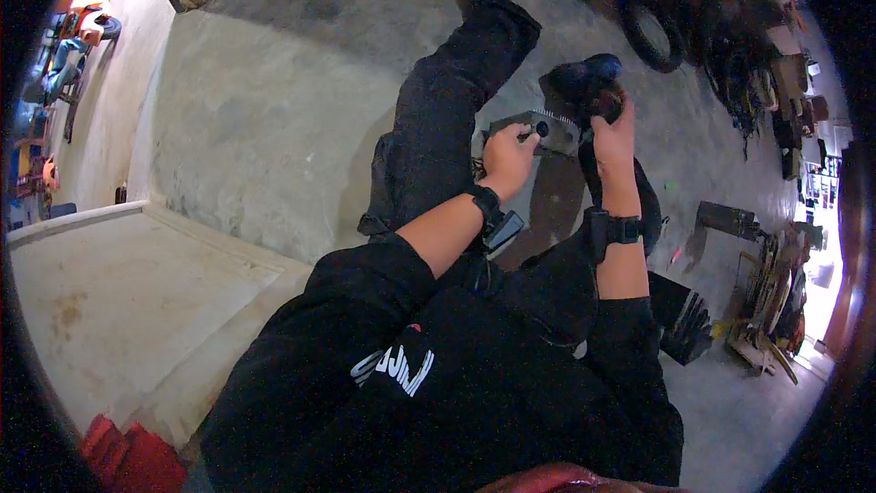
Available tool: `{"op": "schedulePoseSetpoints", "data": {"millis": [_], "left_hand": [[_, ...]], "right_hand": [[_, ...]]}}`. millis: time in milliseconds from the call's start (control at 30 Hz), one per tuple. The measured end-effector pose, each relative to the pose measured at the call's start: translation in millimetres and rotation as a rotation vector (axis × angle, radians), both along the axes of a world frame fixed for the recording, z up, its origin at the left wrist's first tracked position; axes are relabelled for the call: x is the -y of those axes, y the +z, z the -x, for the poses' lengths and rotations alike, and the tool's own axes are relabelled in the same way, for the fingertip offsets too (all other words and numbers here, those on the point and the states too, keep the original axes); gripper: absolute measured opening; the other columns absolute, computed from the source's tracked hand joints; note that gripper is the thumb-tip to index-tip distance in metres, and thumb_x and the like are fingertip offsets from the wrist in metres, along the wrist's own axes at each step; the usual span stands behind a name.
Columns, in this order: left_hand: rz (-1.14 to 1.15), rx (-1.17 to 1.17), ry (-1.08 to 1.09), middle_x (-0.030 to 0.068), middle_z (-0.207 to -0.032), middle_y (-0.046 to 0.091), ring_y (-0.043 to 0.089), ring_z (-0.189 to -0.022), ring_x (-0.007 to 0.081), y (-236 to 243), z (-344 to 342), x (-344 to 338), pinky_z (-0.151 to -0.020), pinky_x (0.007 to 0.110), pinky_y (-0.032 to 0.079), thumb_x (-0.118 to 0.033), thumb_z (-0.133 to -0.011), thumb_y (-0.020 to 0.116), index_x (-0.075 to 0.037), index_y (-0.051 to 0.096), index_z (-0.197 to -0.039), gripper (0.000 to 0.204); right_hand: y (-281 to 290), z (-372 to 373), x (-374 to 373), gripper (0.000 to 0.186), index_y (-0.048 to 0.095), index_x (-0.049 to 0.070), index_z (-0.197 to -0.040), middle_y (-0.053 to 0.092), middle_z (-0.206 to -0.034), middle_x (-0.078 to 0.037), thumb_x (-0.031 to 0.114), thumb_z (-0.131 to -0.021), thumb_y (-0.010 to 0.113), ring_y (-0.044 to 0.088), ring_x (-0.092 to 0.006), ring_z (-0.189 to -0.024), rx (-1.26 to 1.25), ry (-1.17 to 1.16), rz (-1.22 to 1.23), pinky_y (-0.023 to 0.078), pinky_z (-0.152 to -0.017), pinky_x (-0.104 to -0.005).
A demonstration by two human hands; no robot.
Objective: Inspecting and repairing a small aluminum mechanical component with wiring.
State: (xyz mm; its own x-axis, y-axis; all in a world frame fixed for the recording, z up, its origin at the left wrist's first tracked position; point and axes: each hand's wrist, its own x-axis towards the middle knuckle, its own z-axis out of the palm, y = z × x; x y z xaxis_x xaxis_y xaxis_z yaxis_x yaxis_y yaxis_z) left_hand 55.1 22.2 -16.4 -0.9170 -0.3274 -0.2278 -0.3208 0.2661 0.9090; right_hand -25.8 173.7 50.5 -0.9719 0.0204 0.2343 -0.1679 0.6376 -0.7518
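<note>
My left hand is closed around a small dark piece with a round black end that sticks out past the fingers. To its right, my right hand is raised with its fingers curled round a dark, rounded object; its kind cannot be made out. Just beyond my left hand, on the floor between my legs, is a grey box-like thing with a row of pale ridges along its far edge. The two hands are apart.
My outstretched legs in dark trousers frame the work spot on the grey concrete floor. Tyres lie at the far right. A dark box and stacked scraps stand right. A stained pale board is left, near red cloth.
</note>
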Motion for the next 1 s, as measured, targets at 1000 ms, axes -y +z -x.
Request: {"op": "schedulePoseSetpoints", "data": {"millis": [1000], "left_hand": [[0.034, -0.013, -0.022, 0.0178, -0.101, 0.07, 0.066, -0.095, 0.0359, 5, 1, -2, -0.082, 0.044, 0.05, -0.025, -0.084, 0.07, -0.003, 0.07, -0.107, 0.032]], "right_hand": [[10, -10, 19, 0.043, 0.051, 0.002, -0.124, 0.062, -0.113, -0.024, 0.026, -0.091, 0.064, 0.061, -0.0412, -0.102, -0.013, 0.02, -0.102, 0.048, -0.086, -0.0436]]}}
